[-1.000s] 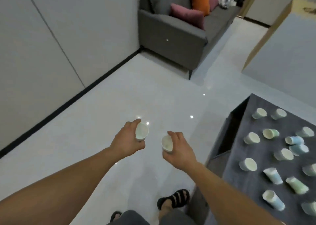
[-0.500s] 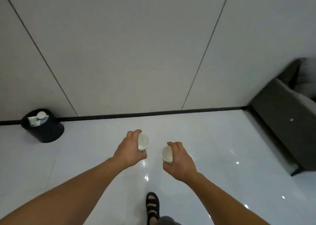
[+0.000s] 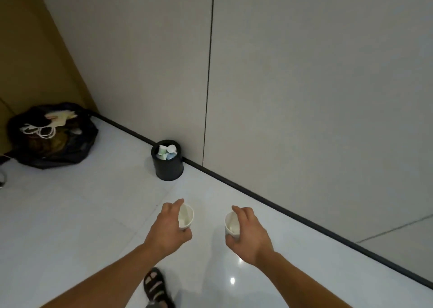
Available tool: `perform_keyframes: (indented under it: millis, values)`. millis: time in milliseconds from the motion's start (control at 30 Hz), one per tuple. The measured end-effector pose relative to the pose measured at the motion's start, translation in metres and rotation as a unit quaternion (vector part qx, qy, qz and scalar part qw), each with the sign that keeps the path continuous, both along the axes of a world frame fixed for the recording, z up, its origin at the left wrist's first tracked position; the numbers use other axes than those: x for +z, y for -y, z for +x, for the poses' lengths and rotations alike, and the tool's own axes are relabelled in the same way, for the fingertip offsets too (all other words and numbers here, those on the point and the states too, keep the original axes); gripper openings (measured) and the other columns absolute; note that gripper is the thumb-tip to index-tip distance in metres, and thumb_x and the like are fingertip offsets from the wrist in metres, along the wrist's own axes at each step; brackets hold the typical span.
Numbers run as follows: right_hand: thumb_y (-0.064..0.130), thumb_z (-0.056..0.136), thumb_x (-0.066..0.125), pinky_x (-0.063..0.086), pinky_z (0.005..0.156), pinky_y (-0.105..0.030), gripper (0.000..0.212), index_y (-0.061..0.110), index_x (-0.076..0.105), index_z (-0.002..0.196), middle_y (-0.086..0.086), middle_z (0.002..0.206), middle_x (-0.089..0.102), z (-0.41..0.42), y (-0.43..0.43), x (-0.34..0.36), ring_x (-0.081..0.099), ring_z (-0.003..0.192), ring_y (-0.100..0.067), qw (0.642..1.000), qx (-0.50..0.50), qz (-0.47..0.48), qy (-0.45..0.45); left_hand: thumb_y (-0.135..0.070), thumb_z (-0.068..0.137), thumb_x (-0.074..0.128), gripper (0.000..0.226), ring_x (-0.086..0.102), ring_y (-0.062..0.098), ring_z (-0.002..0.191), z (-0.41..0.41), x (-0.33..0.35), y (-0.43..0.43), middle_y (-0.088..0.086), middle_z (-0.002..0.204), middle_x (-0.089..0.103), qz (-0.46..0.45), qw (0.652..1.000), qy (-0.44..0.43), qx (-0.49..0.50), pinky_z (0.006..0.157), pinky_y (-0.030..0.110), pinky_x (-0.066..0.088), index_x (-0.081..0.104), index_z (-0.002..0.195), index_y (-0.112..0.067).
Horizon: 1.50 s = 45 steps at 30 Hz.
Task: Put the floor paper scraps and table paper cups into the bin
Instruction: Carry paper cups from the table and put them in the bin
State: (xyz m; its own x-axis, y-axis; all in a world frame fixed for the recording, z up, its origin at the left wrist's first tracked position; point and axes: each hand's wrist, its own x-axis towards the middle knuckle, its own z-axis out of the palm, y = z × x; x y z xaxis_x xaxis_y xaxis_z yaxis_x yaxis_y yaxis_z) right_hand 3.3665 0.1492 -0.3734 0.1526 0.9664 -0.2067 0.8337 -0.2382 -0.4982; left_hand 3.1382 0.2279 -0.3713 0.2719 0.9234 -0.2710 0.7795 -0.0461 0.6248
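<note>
Your left hand (image 3: 167,230) is curled round 1 white paper cup (image 3: 186,216), and your right hand (image 3: 248,234) grips a 2nd cup (image 3: 231,223). The 2 are held mouth-up, side by side but apart. You look to be at the carrying step. The black bin (image 3: 169,169) stands on the floor ahead of your hands, slightly left, against the wall, with several discarded cups (image 3: 166,152) inside. Next, step closer, bring both hands over its rim and let go. A black bag (image 3: 54,139) lies further left.

The paper cups (image 3: 186,217) are white, the bin (image 3: 169,170) and bag (image 3: 58,150) black, the floor (image 3: 70,214) pale grey.
</note>
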Motion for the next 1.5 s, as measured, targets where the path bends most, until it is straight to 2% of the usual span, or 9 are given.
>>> perform_keyframes:
  millis: [167, 333, 533, 700, 967, 1100, 1233, 1333, 1500]
  values:
    - [0.049, 0.085, 0.065, 0.05, 0.095, -0.025, 0.077, 0.027, 0.026, 0.148, 0.008, 0.139, 0.034, -0.048, -0.111, -0.016, 0.047, 0.117, -0.014, 1.0, 0.018, 0.002, 0.005, -0.033, 0.076, 0.07, 0.082, 0.048, 0.022, 0.115, -0.05, -0.013, -0.103, 0.0, 0.136, 0.031, 0.0, 1.0, -0.006, 0.024, 0.095, 0.036, 0.047, 0.025, 0.145, -0.027]
    - [0.052, 0.084, 0.063, 0.051, 0.09, -0.022, 0.076, 0.029, 0.026, 0.146, 0.008, 0.138, 0.035, -0.085, -0.196, -0.02, 0.05, 0.113, -0.013, 1.0, 0.012, 0.008, -0.005, -0.034, 0.076, 0.071, 0.082, 0.047, 0.023, 0.116, -0.087, 0.002, -0.211, 0.0, 0.136, 0.033, 0.029, 0.999, -0.01, 0.027, 0.094, 0.035, 0.046, 0.026, 0.145, -0.026]
    - [0.051, 0.084, 0.066, 0.048, 0.093, -0.022, 0.078, 0.03, 0.025, 0.147, 0.007, 0.141, 0.034, -0.103, -0.288, -0.031, 0.047, 0.116, -0.013, 1.0, 0.009, 0.001, -0.014, -0.031, 0.075, 0.072, 0.081, 0.048, 0.025, 0.113, -0.095, 0.002, -0.318, 0.002, 0.135, 0.034, 0.037, 0.999, -0.017, 0.028, 0.091, 0.039, 0.049, 0.028, 0.143, -0.026]
    - [0.05, 0.085, 0.066, 0.047, 0.101, -0.027, 0.078, 0.03, 0.024, 0.148, 0.006, 0.145, 0.031, -0.107, -0.385, -0.056, 0.043, 0.125, -0.016, 0.999, 0.027, -0.016, -0.036, -0.031, 0.074, 0.075, 0.081, 0.048, 0.021, 0.111, -0.093, -0.012, -0.394, 0.0, 0.133, 0.035, 0.038, 0.999, -0.018, 0.032, 0.09, 0.033, 0.049, 0.029, 0.141, -0.029]
    - [0.045, 0.084, 0.067, 0.046, 0.097, -0.023, 0.077, 0.026, 0.028, 0.147, 0.005, 0.14, 0.038, -0.109, -0.529, -0.079, 0.046, 0.118, -0.012, 0.996, 0.05, -0.018, -0.065, -0.032, 0.074, 0.077, 0.083, 0.048, 0.018, 0.111, -0.105, -0.028, -0.51, -0.002, 0.134, 0.036, 0.025, 0.996, -0.054, 0.059, 0.084, 0.027, 0.05, 0.028, 0.141, -0.029]
    - [0.045, 0.084, 0.068, 0.047, 0.096, -0.024, 0.079, 0.026, 0.027, 0.148, 0.004, 0.142, 0.035, -0.104, -0.572, -0.099, 0.045, 0.12, -0.015, 0.997, 0.04, -0.052, -0.048, -0.03, 0.074, 0.076, 0.084, 0.047, 0.02, 0.114, -0.1, -0.059, -0.546, -0.001, 0.134, 0.035, -0.008, 0.998, -0.024, 0.064, 0.084, 0.029, 0.051, 0.027, 0.142, -0.027]
    - [0.045, 0.084, 0.07, 0.051, 0.095, -0.027, 0.079, 0.025, 0.028, 0.148, 0.003, 0.142, 0.036, -0.113, -0.608, -0.131, 0.046, 0.122, -0.016, 0.996, 0.029, -0.074, -0.046, -0.032, 0.078, 0.073, 0.085, 0.042, 0.019, 0.122, -0.101, -0.112, -0.583, -0.002, 0.139, 0.031, -0.059, 0.997, -0.007, 0.055, 0.092, 0.032, 0.05, 0.021, 0.145, -0.029]
    - [0.043, 0.084, 0.071, 0.052, 0.094, -0.03, 0.078, 0.023, 0.03, 0.147, 0.002, 0.141, 0.038, -0.124, -0.634, -0.159, 0.047, 0.121, -0.017, 0.996, 0.002, -0.079, -0.036, -0.029, 0.078, 0.073, 0.084, 0.041, 0.019, 0.12, -0.106, -0.153, -0.617, 0.0, 0.137, 0.032, -0.087, 0.995, 0.007, 0.042, 0.09, 0.03, 0.049, 0.022, 0.145, -0.027]
    - [0.036, 0.081, 0.075, 0.054, 0.088, -0.03, 0.075, 0.016, 0.038, 0.143, -0.003, 0.135, 0.045, -0.146, -0.697, -0.233, 0.053, 0.115, -0.018, 0.998, -0.033, -0.032, -0.039, -0.026, 0.076, 0.076, 0.084, 0.044, 0.021, 0.118, -0.108, -0.234, -0.7, 0.004, 0.134, 0.037, -0.033, 0.999, 0.009, 0.007, 0.083, 0.025, 0.043, 0.027, 0.144, -0.024]
